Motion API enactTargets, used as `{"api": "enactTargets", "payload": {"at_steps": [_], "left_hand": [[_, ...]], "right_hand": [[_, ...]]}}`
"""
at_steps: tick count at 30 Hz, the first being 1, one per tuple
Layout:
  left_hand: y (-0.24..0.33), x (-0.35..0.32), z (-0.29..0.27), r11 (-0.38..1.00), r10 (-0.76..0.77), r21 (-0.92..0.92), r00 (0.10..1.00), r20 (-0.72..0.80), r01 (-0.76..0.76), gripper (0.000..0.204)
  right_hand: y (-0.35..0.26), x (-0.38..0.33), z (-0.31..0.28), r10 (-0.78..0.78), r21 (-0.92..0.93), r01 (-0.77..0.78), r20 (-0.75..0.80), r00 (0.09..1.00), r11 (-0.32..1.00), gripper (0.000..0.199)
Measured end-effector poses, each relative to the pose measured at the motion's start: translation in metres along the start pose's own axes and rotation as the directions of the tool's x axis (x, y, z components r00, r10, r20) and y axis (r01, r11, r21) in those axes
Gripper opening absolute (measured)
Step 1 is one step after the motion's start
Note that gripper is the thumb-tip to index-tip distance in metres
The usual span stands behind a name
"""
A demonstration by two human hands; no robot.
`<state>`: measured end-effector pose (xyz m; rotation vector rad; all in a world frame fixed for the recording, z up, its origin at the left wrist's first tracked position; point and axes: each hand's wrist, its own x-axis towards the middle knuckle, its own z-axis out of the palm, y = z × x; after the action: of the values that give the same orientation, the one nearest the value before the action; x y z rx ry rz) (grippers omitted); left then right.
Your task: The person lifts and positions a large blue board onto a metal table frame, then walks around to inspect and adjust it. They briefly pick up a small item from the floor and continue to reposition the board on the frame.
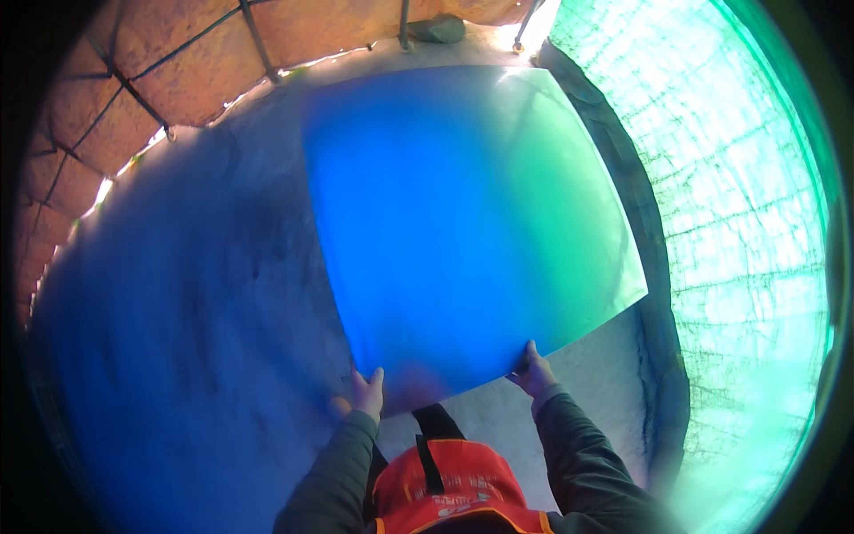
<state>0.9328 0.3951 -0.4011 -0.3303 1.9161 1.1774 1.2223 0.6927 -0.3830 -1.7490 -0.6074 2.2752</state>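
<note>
A large, flat, glossy sheet (427, 222) spreads out in front of me, its surface showing blue on the left and green to white on the right. What it is made of I cannot tell. At its near left corner, my left hand (366, 392) grips the edge with the thumb up along it. Farther right on the same near edge, my right hand (535, 374) holds it with the thumb on top and the fingers mostly hidden below. Both forearms are in dark sleeves, and a red apron (454, 481) covers my front.
Grey floor (196, 294) lies under and around the sheet. Orange-brown panels (196, 71) on a dark bar frame stand at the far left, with a stone (438, 28) at their foot. Bright green translucent sheeting (738, 205) hangs on the right above a dark strip (654, 231).
</note>
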Motion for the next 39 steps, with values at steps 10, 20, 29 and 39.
{"api": "enactTargets", "payload": {"at_steps": [10, 20, 29, 39], "left_hand": [[0.001, -0.033, 0.023, 0.985, -0.114, 0.135, 0.992, 0.049, 0.107, 0.069], [0.002, -0.022, 0.012, 0.959, -0.237, 0.184, 0.966, 0.100, 0.217, 0.084], [-0.049, -0.002, -0.011, 0.961, -0.087, 0.268, 0.992, 0.089, 0.060, 0.085], [-0.161, 0.004, -0.266, 0.972, 0.049, 0.230, 0.998, -0.033, -0.040, 0.059]], "right_hand": [[-0.024, -0.002, -0.027, 0.012, -0.079, -0.015, -0.037, 0.999, 0.997, 0.055], [-0.037, -0.024, -0.004, 0.017, -0.182, -0.079, -0.321, 0.947, 0.980, 0.069], [-0.019, -0.085, 0.063, -0.785, -0.992, 0.005, -0.097, 0.612, 0.126, 0.079], [0.116, -0.121, 0.243, -0.383, -0.994, 0.012, 0.053, 0.922, -0.109, 0.109]]}}
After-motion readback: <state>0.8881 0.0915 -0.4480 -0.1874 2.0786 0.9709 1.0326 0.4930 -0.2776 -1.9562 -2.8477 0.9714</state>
